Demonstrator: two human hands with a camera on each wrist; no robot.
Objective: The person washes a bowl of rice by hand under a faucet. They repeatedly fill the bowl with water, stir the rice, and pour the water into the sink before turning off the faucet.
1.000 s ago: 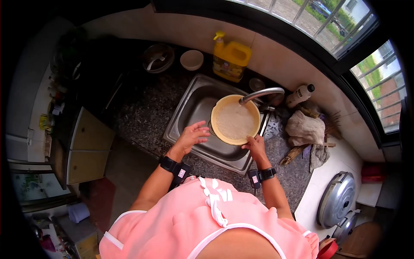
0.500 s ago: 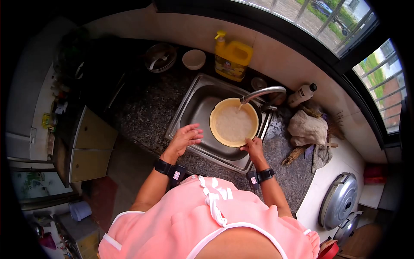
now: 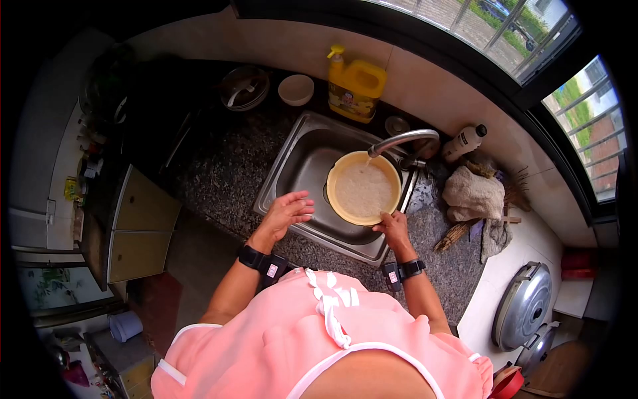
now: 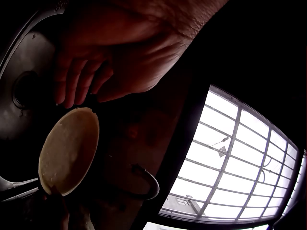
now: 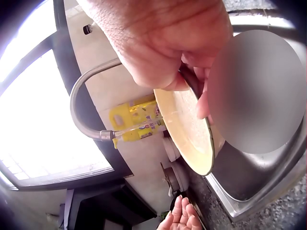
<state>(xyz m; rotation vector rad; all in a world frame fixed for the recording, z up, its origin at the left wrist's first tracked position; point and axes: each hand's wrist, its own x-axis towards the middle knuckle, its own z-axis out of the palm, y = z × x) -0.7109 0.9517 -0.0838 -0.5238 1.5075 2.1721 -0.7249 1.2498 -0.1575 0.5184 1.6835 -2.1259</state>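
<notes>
A yellow basin (image 3: 342, 211) with a thin dark rim is held over the steel sink (image 3: 299, 149). Pale, cloudy contents (image 3: 362, 189) fill much of it, and a thin stream of water falls in from the curved tap (image 3: 405, 136). My right hand (image 3: 393, 229) pinches the basin's near rim, thumb inside and fingers beneath, as the right wrist view shows. Over the sink's front left edge hovers my left hand (image 3: 287, 214), fingers extended and holding nothing. In the left wrist view, the left hand (image 4: 110, 57) is just beside the basin (image 4: 69, 151).
Behind the sink stand a yellow jug with a pump (image 3: 357, 86), a white bowl (image 3: 296, 90) and stacked dishes (image 3: 244, 93). A white bottle (image 3: 463, 143) and a draped cloth (image 3: 473, 193) are right of the tap. Further right is a large metal lid (image 3: 525, 306).
My left hand has drawn slightly left, away from the basin. The contents look more watery under the stream. My right hand keeps its pinch on the rim, with the basin nearly in place.
</notes>
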